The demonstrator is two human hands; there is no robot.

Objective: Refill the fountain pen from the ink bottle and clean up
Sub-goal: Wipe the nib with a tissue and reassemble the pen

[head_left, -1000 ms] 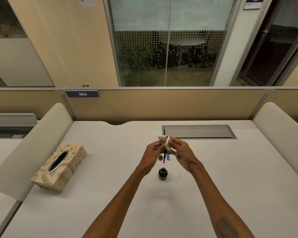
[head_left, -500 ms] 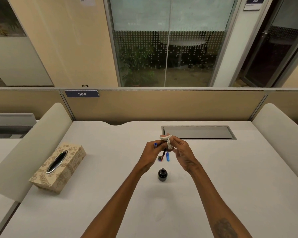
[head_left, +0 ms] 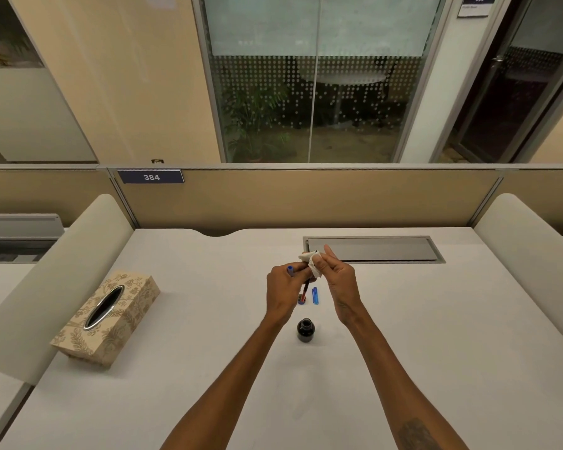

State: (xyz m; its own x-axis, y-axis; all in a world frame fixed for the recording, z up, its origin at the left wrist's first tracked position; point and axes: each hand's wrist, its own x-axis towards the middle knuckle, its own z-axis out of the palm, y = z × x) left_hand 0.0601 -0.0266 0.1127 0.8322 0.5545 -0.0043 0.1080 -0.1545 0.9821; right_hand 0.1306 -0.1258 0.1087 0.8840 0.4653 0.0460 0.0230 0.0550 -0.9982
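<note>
My left hand (head_left: 281, 292) grips the fountain pen (head_left: 290, 270) above the white desk (head_left: 182, 378); its blue end sticks out at the top and a dark red part hangs below the fingers. My right hand (head_left: 337, 282) pinches a crumpled white tissue (head_left: 313, 264) against the pen's upper end. The open dark ink bottle (head_left: 305, 330) stands on the desk just below and between my hands. A small round cap (head_left: 301, 299) and a blue pen part (head_left: 315, 295) lie on the desk behind the bottle.
A patterned tissue box (head_left: 106, 318) sits at the left of the desk. A grey cable hatch (head_left: 374, 249) is set into the desk behind my hands. Padded dividers (head_left: 43, 287) flank both sides, and a beige partition closes the back.
My hands stay together with small wiping motions; the tissue has shifted slightly on the pen. The bottle and parts on the desk have not moved.
</note>
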